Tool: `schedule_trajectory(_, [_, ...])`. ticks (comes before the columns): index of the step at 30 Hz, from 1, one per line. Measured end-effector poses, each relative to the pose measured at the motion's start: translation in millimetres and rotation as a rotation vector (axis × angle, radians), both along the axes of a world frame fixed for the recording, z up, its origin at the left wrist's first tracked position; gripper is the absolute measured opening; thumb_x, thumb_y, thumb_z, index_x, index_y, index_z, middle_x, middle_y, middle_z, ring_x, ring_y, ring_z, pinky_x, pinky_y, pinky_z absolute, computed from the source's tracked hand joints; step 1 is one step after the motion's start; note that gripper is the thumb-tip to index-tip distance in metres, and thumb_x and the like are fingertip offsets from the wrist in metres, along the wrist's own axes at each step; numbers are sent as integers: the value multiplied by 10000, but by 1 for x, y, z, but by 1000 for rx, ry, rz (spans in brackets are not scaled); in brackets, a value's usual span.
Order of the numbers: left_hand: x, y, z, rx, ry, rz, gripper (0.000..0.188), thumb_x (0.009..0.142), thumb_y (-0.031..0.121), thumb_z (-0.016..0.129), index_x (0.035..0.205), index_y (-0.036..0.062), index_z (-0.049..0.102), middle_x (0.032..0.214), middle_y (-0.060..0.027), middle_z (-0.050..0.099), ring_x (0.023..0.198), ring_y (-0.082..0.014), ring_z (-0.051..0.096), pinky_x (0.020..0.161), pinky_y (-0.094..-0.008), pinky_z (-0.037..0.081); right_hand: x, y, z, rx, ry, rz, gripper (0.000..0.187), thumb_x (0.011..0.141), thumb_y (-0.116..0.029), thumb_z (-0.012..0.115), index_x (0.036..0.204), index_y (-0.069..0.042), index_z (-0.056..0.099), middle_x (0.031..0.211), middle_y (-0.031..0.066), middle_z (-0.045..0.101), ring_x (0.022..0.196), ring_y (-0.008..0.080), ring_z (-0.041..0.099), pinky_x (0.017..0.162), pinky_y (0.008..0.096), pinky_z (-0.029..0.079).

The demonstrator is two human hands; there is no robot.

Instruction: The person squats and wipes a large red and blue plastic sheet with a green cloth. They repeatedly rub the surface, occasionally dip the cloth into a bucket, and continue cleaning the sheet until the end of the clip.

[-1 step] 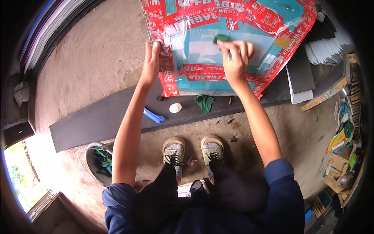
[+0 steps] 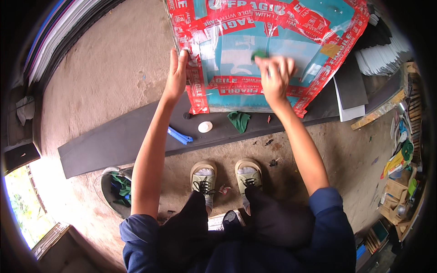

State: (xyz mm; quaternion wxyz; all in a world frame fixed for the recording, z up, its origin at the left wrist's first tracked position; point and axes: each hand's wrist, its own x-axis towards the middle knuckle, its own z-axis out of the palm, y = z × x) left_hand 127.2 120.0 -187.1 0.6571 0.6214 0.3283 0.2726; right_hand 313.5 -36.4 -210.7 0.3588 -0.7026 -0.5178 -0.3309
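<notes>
A screen printing frame, teal in its middle with red printed tape round its borders and pale shapes on its face, lies before me. My left hand holds its left edge, thumb on the near face and fingers along the side. A small green cloth is pinched in my right hand against the lower middle of the frame. That hand and the cloth are slightly blurred. Just below the frame lie another green cloth scrap, a round white lid-like piece and a blue plastic tool.
The frame rests over a long black board on the concrete floor. A bucket with green cloths stands near my left forearm. Stacked white sheets are at the far right, a cluttered shelf along the right side. My sandalled feet are below.
My right hand and the green cloth have shifted slightly downward over the frame's face. My left hand stays on the edge.
</notes>
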Motion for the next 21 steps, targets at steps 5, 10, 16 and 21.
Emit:
schedule_trajectory(5, [3,0,-8,55,-41,75,506,973,378,363,1314,18,269,1141,-84,483,1029,-130,464,885,-275,390,-6,-37,-38,-119,69,-34,137,717,-155,716,767,-181,592,735,-33,500,796,188,470,718,365,272])
schedule_trajectory(10, [4,-1,-8,5,6,36,641,967,393,371,1397,-9,118,1152,-96,476,992,-128,491,851,-259,416,-2,-15,-14,-33,133,-41,175,699,-112,717,820,-176,608,775,-16,499,802,195,464,731,371,283])
schedule_trajectory(16, [4,13,-31,-53,-95,18,623,975,367,357,1395,-11,95,1237,-117,436,1126,-157,421,967,-281,333,-1,-18,-20,-41,71,-72,182,695,-171,746,718,-166,566,754,-27,515,805,194,479,751,397,274])
schedule_trajectory(21, [7,-6,0,-37,-103,33,379,988,318,336,1241,37,300,1111,-75,482,1024,-117,438,913,-278,362,17,69,62,235,-62,17,201,748,-167,683,932,-194,607,903,-46,551,943,209,446,801,408,277])
